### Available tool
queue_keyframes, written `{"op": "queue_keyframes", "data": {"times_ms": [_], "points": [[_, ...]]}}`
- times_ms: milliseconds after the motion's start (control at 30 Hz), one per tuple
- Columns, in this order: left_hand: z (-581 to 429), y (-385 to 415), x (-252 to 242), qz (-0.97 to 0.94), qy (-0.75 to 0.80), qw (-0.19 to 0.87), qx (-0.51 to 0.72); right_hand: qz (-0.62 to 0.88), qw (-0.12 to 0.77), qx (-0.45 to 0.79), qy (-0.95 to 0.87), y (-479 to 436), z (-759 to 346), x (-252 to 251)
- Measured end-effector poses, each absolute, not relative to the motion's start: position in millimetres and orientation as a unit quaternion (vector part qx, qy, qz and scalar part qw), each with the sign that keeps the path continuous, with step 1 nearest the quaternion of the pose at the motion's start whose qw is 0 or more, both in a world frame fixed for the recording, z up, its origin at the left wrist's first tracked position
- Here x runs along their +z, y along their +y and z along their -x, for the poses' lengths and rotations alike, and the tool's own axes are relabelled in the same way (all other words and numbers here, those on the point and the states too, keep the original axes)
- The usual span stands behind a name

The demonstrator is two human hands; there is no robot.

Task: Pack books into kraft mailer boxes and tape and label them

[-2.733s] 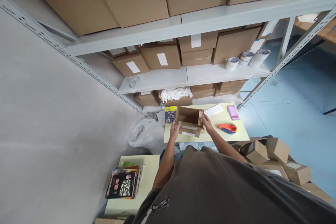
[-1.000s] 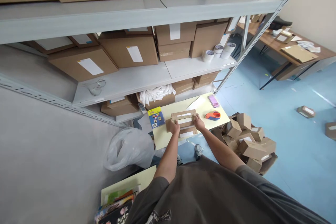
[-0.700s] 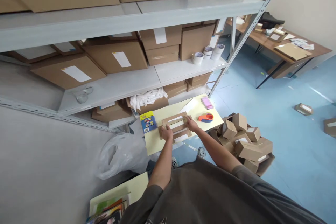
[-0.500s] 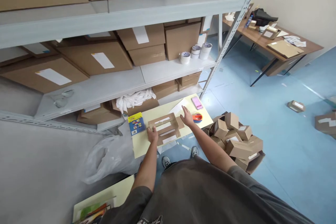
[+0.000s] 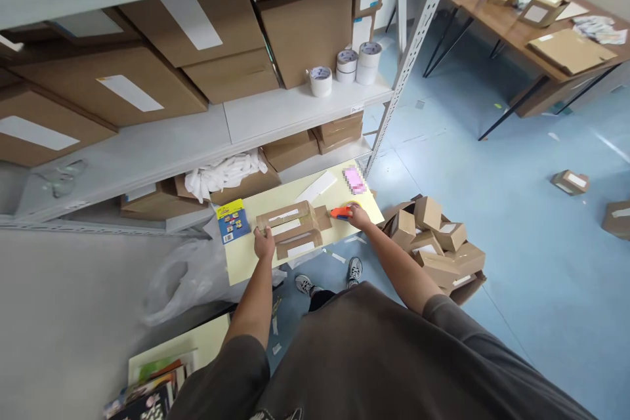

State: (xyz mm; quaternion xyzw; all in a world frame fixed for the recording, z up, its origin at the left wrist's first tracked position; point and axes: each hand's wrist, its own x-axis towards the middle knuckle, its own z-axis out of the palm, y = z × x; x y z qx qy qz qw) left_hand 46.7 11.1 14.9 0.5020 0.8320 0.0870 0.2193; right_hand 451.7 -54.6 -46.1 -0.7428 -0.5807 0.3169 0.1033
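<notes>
On the narrow pale-yellow table [image 5: 241,270] lies a flattened, open cardboard box [image 5: 290,230] with white label strips across it. My left hand [image 5: 264,243] grips its left edge, thumb on top. At the box's right side my right hand [image 5: 360,217] is closed around one end of an orange, elongated hand tool [image 5: 340,212], whose exact kind is too small to tell. Something blue and yellow shows just beside the tool, partly covered by the hand. A blue-and-yellow printed pack [image 5: 233,222] is left of the box, and a white paper slip [image 5: 316,186] lies behind it.
Behind the table stands a metal shelf [image 5: 182,138] with cartons, tape rolls [image 5: 321,81] and white cloth-like material [image 5: 224,174]. A pink pixelated item [image 5: 354,180] is at the table's back right. Small boxes [image 5: 438,243] fill a carton on the right; clear plastic [image 5: 182,282] lies left.
My right hand has moved from open above the table to closed on the orange tool. My left hand stays on the box edge. The camera view has shifted.
</notes>
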Motion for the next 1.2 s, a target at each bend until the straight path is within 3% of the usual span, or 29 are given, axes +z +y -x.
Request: {"op": "queue_keyframes", "data": {"times_ms": [133,300,367,500,600,867,1200], "points": [[-45.6,9.2,13.3,-0.49,0.838,0.225,0.086,0.739,0.041,0.306,-0.599,-61.1,-432.5,-68.4],[-44.9,4.2,7.7,-0.484,0.833,0.245,0.106,0.744,0.038,0.298,-0.597,-56.7,-428.0,-75.8],[-45.1,2.7,5.9,-0.482,0.832,0.25,0.115,0.757,0.075,0.305,-0.573,-52.6,-434.1,-72.4],[-45.9,1.2,6.0,-0.473,0.831,0.264,0.125,0.762,0.242,0.289,-0.526,-47.2,-445.4,-47.2],[-45.9,-0.2,8.3,-0.477,0.822,0.279,0.134,0.727,0.282,0.294,-0.552,-40.3,-436.4,-9.6],[-41.7,-2.0,11.5,-0.477,0.81,0.314,0.133,0.571,0.214,0.497,-0.617,9.6,-334.0,80.7],[-31.7,1.0,14.3,-0.471,0.789,0.369,0.138,0.527,0.183,0.526,-0.642,29.1,-304.1,69.1]]}}
